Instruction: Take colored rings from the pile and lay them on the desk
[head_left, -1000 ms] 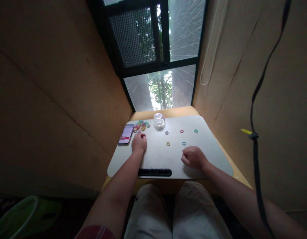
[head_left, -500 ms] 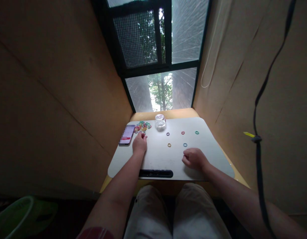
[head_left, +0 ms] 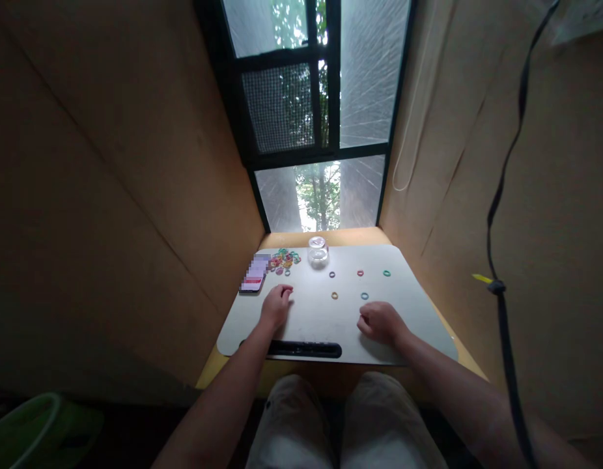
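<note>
My left hand (head_left: 276,307) is over the left part of the white board (head_left: 316,319), thumb and fingers pinched together; whatever is between them is too small to make out. Just beyond it lies a heap of small coloured rings (head_left: 284,262) that look like hair ties. My right hand (head_left: 381,322) rests curled closed on the board, its inside hidden. In front of it is a blue ring (head_left: 364,296), with a yellow ring (head_left: 335,296) to the left. A farther row has a purple ring (head_left: 331,274), a red ring (head_left: 360,273) and a green ring (head_left: 386,273).
A clear jar (head_left: 318,255) stands at the back of the board, right of the heap. A phone (head_left: 254,277) lies at the left edge. A black slotted strip (head_left: 306,350) runs along the near edge. A dark strap (head_left: 501,326) hangs at the right.
My left hand has drawn back from the heap of rings toward me, fingers still pinched. My right hand keeps its place by the blue ring. The camera view has tilted up slightly.
</note>
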`<action>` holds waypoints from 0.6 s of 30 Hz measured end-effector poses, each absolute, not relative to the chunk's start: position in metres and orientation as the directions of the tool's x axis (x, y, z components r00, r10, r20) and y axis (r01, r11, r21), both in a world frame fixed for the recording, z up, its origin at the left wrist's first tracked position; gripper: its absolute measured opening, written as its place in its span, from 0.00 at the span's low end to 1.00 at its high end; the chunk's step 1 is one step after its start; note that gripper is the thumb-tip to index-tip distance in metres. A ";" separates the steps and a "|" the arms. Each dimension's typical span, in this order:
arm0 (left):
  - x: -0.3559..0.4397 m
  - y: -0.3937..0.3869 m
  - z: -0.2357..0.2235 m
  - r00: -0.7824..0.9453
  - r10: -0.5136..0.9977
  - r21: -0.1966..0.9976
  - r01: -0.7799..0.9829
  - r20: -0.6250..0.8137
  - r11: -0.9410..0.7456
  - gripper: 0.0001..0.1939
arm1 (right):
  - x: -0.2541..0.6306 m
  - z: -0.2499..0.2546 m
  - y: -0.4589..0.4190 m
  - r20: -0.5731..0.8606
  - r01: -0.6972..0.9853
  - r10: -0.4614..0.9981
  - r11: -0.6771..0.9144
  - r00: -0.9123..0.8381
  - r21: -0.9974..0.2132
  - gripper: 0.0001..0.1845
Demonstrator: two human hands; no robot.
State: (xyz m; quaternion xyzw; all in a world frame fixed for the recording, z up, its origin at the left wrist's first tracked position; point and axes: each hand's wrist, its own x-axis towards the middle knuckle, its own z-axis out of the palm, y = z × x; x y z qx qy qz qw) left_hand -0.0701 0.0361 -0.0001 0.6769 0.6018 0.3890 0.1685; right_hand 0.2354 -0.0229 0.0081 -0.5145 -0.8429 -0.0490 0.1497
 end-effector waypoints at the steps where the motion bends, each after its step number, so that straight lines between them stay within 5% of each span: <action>1: -0.070 0.028 -0.001 0.006 0.949 0.699 0.675 0.316 -0.237 0.11 | 0.235 0.007 -0.022 0.303 0.881 0.851 0.468 -0.428 -0.068 0.11; 9: -0.038 -0.017 0.004 0.159 0.940 0.714 0.616 0.301 -0.332 0.12 | 0.230 0.008 -0.026 0.311 0.844 0.834 0.516 -0.456 -0.148 0.11; 15: 0.011 -0.022 0.010 0.232 0.947 0.856 0.417 0.224 -0.305 0.11 | 0.189 0.008 -0.030 0.355 0.629 0.900 0.433 -0.254 -0.646 0.07; 18: 0.026 -0.021 0.007 0.176 0.958 0.912 0.309 0.225 -0.271 0.10 | 0.175 0.002 -0.031 0.348 0.564 0.925 0.370 -0.151 -0.739 0.07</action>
